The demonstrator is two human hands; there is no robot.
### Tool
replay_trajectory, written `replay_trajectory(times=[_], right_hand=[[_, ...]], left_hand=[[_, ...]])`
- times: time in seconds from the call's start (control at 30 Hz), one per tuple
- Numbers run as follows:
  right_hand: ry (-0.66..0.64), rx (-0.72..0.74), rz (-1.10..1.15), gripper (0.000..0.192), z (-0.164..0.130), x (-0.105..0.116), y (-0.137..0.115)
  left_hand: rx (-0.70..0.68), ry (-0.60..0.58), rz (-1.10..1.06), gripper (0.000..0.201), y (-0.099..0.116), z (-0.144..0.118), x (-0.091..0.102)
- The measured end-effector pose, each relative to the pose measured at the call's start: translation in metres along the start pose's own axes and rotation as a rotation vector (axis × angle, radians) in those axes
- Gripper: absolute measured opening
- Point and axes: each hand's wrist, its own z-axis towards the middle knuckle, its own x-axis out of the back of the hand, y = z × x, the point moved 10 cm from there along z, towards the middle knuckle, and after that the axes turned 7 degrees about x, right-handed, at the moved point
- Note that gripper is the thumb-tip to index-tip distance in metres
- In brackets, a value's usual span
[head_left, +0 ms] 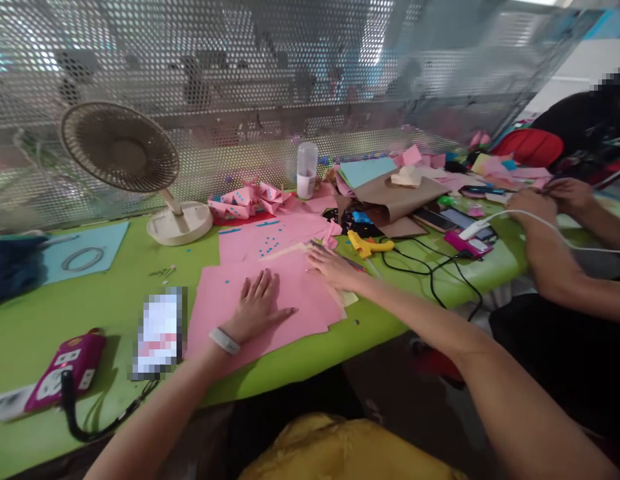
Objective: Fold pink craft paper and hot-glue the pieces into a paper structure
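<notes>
Pink sheet, Apparently Steadied Flat

The left hand lies palm down on the pink sheet, its fingers spread and released, grasping nothing. The right hand rests at the sheet's far right corner, fingers extended; whether they pinch an edge cannot be told. The sheet lies on the green bench, directly before the person. Beyond it is a blue-dotted sheet; a yellow glue gun lies to the right. The step in hand appears to be smoothing or aligning paper. On this reading, the next move calls for the left palm as anchor while the right fingers square or take up an edge.
</notes>
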Motion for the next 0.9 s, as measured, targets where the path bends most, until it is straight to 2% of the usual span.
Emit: replay_trajectory(times=[0.1, 0.2, 0.27, 0.37, 0.47, 0.53, 0.67, 0.8, 0.9], right_hand=[[0.021, 0.013, -0.078, 0.050, -0.001, 0.012, -0.008], [-0.040, 0.145, -0.003, 0.056, -0.013, 0.010, -0.046], [-0.096, 0.195, 0.077, 0.062, -0.025, 0.004, -0.069], [-0.205, 0.234, 0.140, 0.072, -0.041, -0.010, -0.091], [-0.287, 0.286, 0.114, 0.074, -0.050, -0.022, -0.102], [-0.292, 0.305, 0.086, 0.075, -0.051, -0.025, -0.104], [-0.281, 0.323, 0.064, 0.074, -0.051, -0.027, -0.104], [-0.288, 0.315, 0.059, 0.074, -0.050, -0.027, -0.104], [-0.302, 0.310, 0.067, 0.075, -0.050, -0.027, -0.104]], left_hand=[[0.047, -0.133, 0.099, 0.100, 0.002, 0.003, -0.004], [0.077, -0.208, 0.147, 0.103, 0.003, -0.002, -0.002], [0.128, -0.176, 0.162, 0.103, -0.005, -0.010, 0.006], [0.236, -0.062, 0.227, 0.110, -0.031, -0.030, 0.019], [0.276, 0.007, 0.257, 0.108, -0.053, -0.044, 0.024], [0.263, 0.016, 0.257, 0.106, -0.059, -0.041, 0.022], [0.248, -0.007, 0.253, 0.105, -0.052, -0.011, 0.015], [0.219, -0.066, 0.226, 0.103, -0.037, 0.041, 0.006], [0.201, -0.102, 0.188, 0.090, -0.033, 0.074, 0.009]])
